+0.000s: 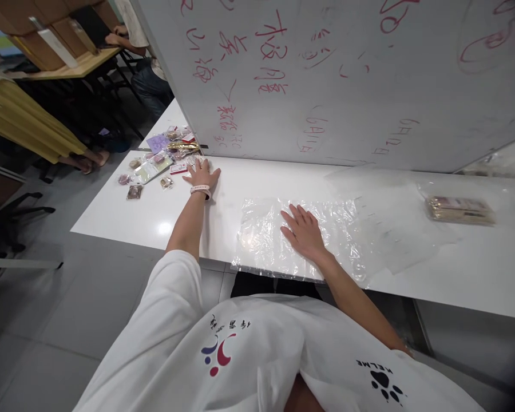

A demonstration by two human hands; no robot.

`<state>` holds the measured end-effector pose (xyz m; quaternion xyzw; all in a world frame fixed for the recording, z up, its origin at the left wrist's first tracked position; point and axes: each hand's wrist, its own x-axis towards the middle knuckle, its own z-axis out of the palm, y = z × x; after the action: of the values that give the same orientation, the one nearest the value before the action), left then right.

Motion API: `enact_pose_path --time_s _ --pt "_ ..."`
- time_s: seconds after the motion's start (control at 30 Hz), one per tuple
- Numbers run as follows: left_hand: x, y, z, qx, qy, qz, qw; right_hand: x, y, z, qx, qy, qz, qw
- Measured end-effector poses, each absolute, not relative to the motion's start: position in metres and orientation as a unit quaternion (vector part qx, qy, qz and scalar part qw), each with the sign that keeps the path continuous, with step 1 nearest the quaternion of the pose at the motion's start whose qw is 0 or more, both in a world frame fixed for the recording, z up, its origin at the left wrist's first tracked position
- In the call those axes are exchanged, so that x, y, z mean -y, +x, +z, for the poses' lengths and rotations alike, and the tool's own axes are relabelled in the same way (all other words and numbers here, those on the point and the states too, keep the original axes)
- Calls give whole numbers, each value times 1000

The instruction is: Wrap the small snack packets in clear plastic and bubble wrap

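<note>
My right hand point(302, 230) lies flat, fingers apart, on a clear plastic bag point(261, 240) spread over the white table. Further left, my left hand point(202, 174), with a pale band point(201, 189) at the wrist, has its fingers spread beside a pile of small packets. Close to its fingertips is a red and white packet point(179, 168); whether they touch I cannot tell. Around it lie a pale green packet point(153, 167), a purple packet point(158, 143), a gold packet point(182, 145) and a small dark brown packet point(134, 191).
A whiteboard point(326, 86) with red writing stands along the table's back edge. More clear plastic sheets point(395, 234) lie to the right, near a bundle of thin sticks point(460, 210) in a wrapper. Two people point(150, 80) are at the upper left, near a desk point(81, 66) with cardboard boxes.
</note>
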<state>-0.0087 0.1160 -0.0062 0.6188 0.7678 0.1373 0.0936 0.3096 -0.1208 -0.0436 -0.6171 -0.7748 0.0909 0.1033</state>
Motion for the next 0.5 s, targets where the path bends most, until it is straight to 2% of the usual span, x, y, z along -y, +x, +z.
enact_pose_path --time_s 0.1,0.3,0.5 --pt "-104 -2 -11 -715 680 129 98 116 315 -41 789 -598 102 93" --pt "-36 4 -20 -675 727 126 18 107 319 -37 788 -595 117 103" --pt "-14 31 21 -677 707 194 69 106 316 -39 778 -594 139 148"
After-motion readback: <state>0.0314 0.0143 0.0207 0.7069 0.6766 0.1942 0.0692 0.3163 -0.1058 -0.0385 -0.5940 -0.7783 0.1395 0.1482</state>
